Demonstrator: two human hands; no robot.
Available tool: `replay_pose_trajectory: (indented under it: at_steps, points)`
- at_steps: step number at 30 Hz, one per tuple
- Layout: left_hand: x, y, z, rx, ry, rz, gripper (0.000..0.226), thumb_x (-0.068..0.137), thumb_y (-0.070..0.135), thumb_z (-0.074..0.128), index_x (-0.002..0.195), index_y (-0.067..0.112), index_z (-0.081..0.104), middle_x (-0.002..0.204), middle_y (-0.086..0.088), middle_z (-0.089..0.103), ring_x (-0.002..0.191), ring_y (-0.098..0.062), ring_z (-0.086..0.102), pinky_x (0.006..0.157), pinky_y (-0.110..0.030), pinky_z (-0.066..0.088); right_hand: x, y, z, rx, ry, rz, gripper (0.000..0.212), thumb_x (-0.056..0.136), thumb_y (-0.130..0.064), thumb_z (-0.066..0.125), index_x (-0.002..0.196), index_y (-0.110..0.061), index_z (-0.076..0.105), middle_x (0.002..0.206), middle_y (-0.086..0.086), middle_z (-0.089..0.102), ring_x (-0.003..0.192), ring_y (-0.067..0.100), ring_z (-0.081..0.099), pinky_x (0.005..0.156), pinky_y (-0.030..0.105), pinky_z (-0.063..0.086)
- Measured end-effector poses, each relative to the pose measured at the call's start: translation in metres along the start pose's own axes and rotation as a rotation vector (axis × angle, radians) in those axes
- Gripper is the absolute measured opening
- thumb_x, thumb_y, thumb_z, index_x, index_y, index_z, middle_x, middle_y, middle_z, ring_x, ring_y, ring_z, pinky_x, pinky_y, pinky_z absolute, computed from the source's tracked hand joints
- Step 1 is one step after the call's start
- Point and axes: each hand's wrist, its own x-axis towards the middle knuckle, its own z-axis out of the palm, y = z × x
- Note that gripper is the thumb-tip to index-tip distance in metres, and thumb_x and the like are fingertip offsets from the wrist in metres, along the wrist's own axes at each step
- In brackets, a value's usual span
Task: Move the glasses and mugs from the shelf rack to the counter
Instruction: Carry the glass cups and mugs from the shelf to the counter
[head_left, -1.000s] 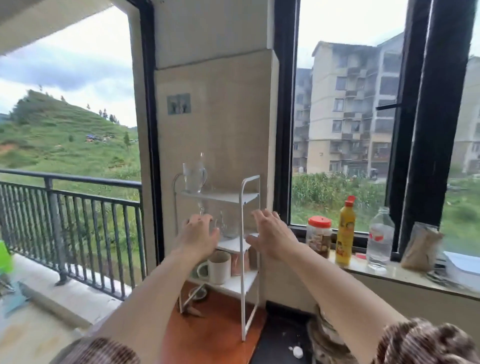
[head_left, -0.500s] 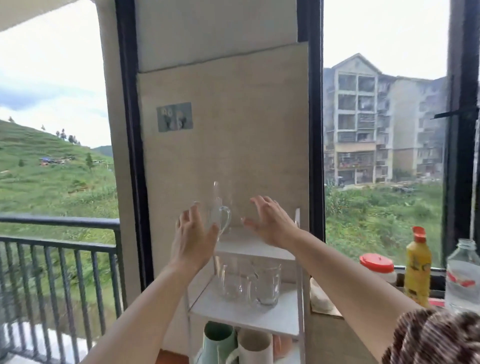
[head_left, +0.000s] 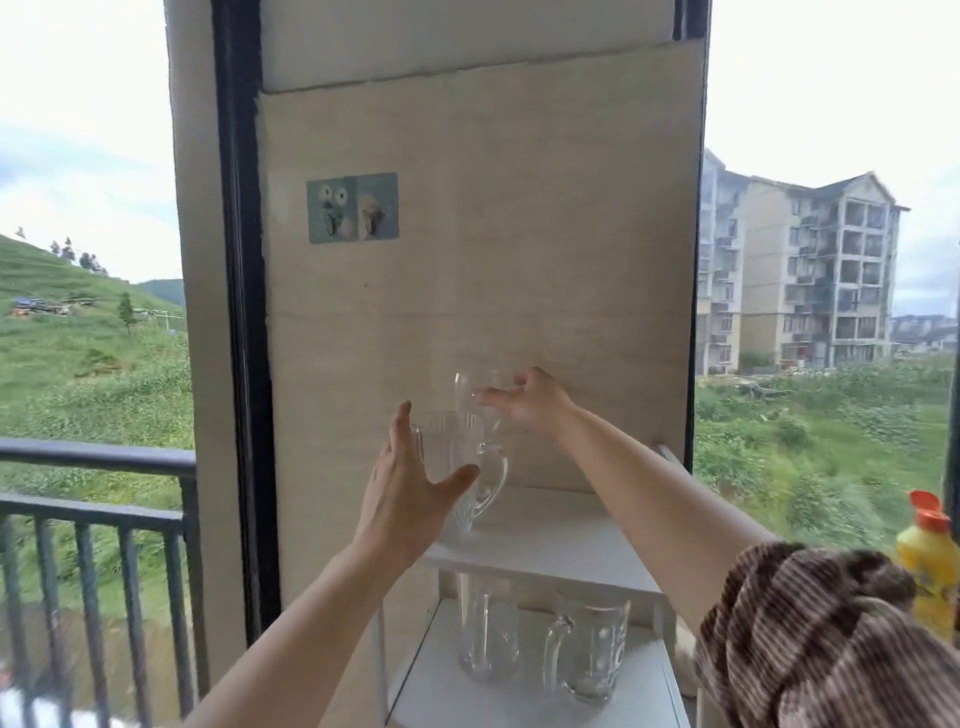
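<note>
Above the top shelf (head_left: 571, 535), left hand (head_left: 405, 488) flanks a glass mug (head_left: 453, 441), right hand (head_left: 530, 405) nears a tall glass (head_left: 466, 395), fingers open.

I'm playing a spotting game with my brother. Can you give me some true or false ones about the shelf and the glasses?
1. A tall glass and a wider glass mug stand side by side on the lower shelf. True.
2. The bottle at the right edge is blue. False: the bottle is yellow with an orange cap.
3. A handled glass mug stands on the top shelf. True.
4. Both hands are down at the lower shelf. False: the left hand is beside the handled glass mug on the top shelf, and the right hand is at the rim of the clear glass behind it.
</note>
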Motion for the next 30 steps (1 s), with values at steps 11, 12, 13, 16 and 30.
replay_pose_trajectory:
  at_steps: [11, 12, 13, 16, 30]
  points:
    - [0.012, 0.006, -0.001, 0.084, -0.023, -0.051, 0.097, 0.068, 0.048, 0.077, 0.143, 0.01, 0.028, 0.128, -0.004, 0.043, 0.109, -0.021, 0.048, 0.083, -0.022, 0.031, 0.016, 0.004, 0.018, 0.187, -0.027, 0.03, 0.042, 0.063, -0.037, 0.086, 0.087, -0.013, 0.06, 0.076, 0.002, 0.053, 0.071, 0.018, 0.057, 0.061, 0.032, 0.048]
    - [0.011, 0.007, -0.001, 0.074, -0.013, -0.049, 0.09, 0.067, 0.047, 0.078, 0.137, 0.011, 0.035, 0.119, -0.001, 0.044, 0.099, -0.017, 0.046, 0.081, -0.023, 0.032, 0.015, 0.004, 0.016, 0.195, -0.024, 0.028, 0.042, 0.062, -0.035, 0.086, 0.088, -0.012, 0.061, 0.076, 0.002, 0.053, 0.072, 0.018, 0.058, 0.062, 0.033, 0.051]
    - [0.01, 0.007, -0.001, 0.062, -0.002, -0.048, 0.084, 0.065, 0.045, 0.08, 0.131, 0.012, 0.04, 0.113, 0.002, 0.044, 0.094, -0.014, 0.043, 0.08, -0.024, 0.032, 0.014, 0.005, 0.014, 0.193, -0.014, 0.02, 0.042, 0.062, -0.035, 0.087, 0.086, -0.012, 0.061, 0.075, 0.002, 0.053, 0.072, 0.018, 0.058, 0.065, 0.034, 0.054]
    - [0.007, 0.01, 0.0, 0.018, 0.036, -0.057, 0.078, 0.063, 0.041, 0.082, 0.124, 0.013, 0.041, 0.102, 0.006, 0.048, 0.09, -0.013, 0.043, 0.077, -0.026, 0.034, 0.003, 0.007, 0.001, 0.163, 0.04, 0.003, 0.041, 0.061, -0.036, 0.086, 0.078, -0.013, 0.057, 0.073, 0.0, 0.052, 0.074, 0.018, 0.059, 0.073, 0.039, 0.059]
    - [-0.056, 0.117, -0.003, -0.38, 0.066, 0.069, 0.085, 0.049, 0.051, 0.082, 0.119, 0.028, 0.04, 0.115, 0.003, 0.058, 0.106, -0.02, 0.06, 0.09, -0.045, 0.051, -0.127, -0.01, -0.132, 0.35, 0.272, -0.133, 0.032, 0.065, -0.033, 0.084, 0.065, -0.01, 0.062, 0.07, 0.003, 0.07, 0.069, 0.018, 0.071, 0.067, 0.039, 0.062]
